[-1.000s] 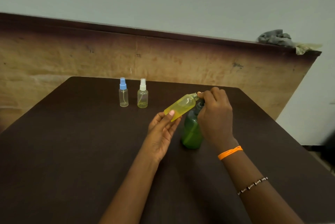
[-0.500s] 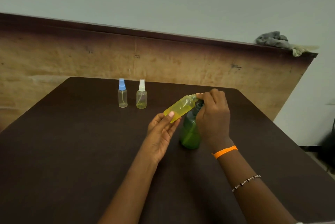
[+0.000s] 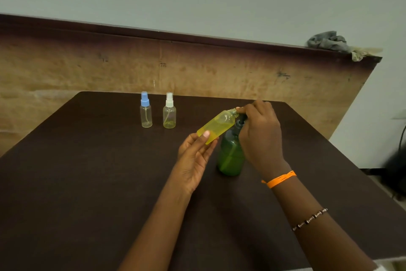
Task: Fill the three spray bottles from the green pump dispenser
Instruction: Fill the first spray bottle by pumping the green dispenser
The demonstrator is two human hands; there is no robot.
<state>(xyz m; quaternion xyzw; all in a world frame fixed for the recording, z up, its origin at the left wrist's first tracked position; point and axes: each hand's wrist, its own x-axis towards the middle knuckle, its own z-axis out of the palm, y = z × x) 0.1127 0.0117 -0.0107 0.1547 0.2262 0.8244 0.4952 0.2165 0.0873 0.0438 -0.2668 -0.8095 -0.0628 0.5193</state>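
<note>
While our left hand [image 3: 195, 156] grips the base of the uncapped yellow bottle [image 3: 216, 127], its long axis slants up and right, neck touching the spout of the green pump dispenser [image 3: 230, 154]. Our right hand [image 3: 261, 134] curls over the pump head, so it is nearer for pressing. The blue-capped bottle [image 3: 145, 110] and white-capped bottle [image 3: 169, 111] stand well apart at back left, with open table [image 3: 87, 183] all around.

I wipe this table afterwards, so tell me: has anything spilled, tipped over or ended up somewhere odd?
No spill shows on the table. The yellow bottle is tilted, capless, only because the left hand holds it at the green pump dispenser. One oddity: a crumpled grey cloth sits atop the board's far right corner.
</note>
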